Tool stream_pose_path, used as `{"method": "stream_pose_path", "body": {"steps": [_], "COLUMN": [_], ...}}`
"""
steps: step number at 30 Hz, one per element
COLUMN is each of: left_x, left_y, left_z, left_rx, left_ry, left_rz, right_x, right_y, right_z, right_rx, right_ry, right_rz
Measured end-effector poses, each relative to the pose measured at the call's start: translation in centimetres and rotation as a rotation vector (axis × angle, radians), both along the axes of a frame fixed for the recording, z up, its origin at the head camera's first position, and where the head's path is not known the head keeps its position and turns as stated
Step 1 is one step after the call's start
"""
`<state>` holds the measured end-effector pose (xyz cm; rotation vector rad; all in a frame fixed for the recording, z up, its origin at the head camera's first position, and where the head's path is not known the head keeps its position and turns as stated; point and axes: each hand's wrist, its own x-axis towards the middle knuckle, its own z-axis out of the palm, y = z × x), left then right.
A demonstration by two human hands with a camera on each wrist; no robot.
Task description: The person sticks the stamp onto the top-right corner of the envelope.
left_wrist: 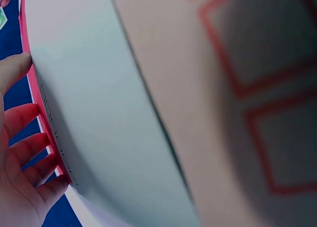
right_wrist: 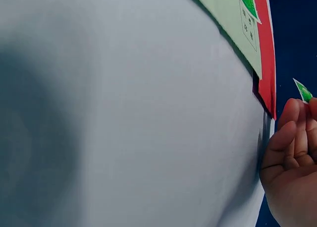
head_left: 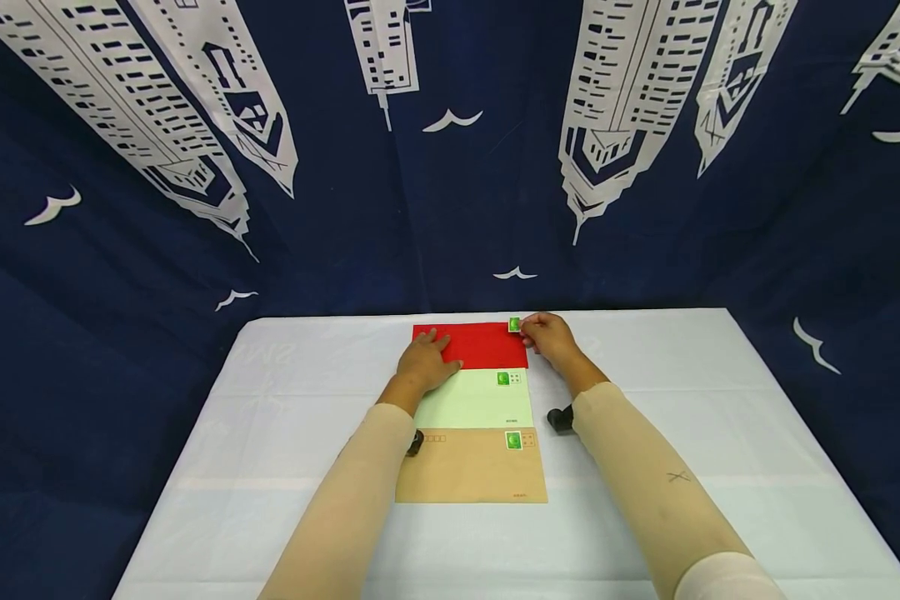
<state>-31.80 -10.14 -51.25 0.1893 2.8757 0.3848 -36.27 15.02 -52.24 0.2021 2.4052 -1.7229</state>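
My left hand (head_left: 423,363) rests with spread, fairly straight fingers on the left part of a red envelope (head_left: 480,347) at the far side of the table. Between thumb and fingertips, my right hand (head_left: 549,335) pinches a small green postage stamp (head_left: 514,324) with a white border, over the red envelope's top right corner. In the right wrist view the stamp (right_wrist: 304,92) sticks out from the fingertips. Below lies a pale green envelope (head_left: 465,404), bearing a green stamp (head_left: 503,378). Nearest me is a brown envelope (head_left: 465,477) with another green stamp (head_left: 513,440).
The envelopes lie in a column on a white-covered table (head_left: 270,467). Behind the far edge hangs a dark blue curtain (head_left: 345,208) with white building prints. Black wrist cameras sit below my left wrist (head_left: 416,443) and right wrist (head_left: 561,419).
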Motion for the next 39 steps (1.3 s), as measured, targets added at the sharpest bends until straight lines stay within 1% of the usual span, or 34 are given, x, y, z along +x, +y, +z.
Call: {"method": "stream_pose_path", "body": {"steps": [4, 9, 15, 20, 25, 32, 39], "left_x": [0.0, 0.0, 0.1, 0.3, 0.2, 0.0, 0.0], "left_y": [0.1, 0.1, 0.0, 0.0, 0.0, -0.1, -0.2], "left_z": [-0.1, -0.1, -0.1, 0.1, 0.1, -0.2, -0.1], "left_rx": [-0.003, -0.008, -0.009, -0.002, -0.002, 0.002, 0.011], "left_ry": [-0.001, -0.001, 0.006, -0.003, 0.001, -0.003, -0.001], "left_rz": [-0.002, 0.003, -0.001, 0.004, 0.005, 0.002, -0.003], "right_x": [-0.1, -0.4, -0.7, -0.8, -1.0, -1.4, -1.8], "right_y": [-0.2, -0.4, -0.7, -1.0, -1.3, -1.9, -2.1], "right_z": [0.1, 0.2, 0.1, 0.1, 0.2, 0.5, 0.5], "right_rx": [0.051, 0.101, 0.123, 0.131, 0.141, 0.156, 0.164], "right_ry": [-0.018, -0.009, 0.011, 0.017, -0.006, -0.072, -0.093], "right_rz": [0.011, 0.011, 0.025, 0.036, 0.018, 0.004, -0.002]}}
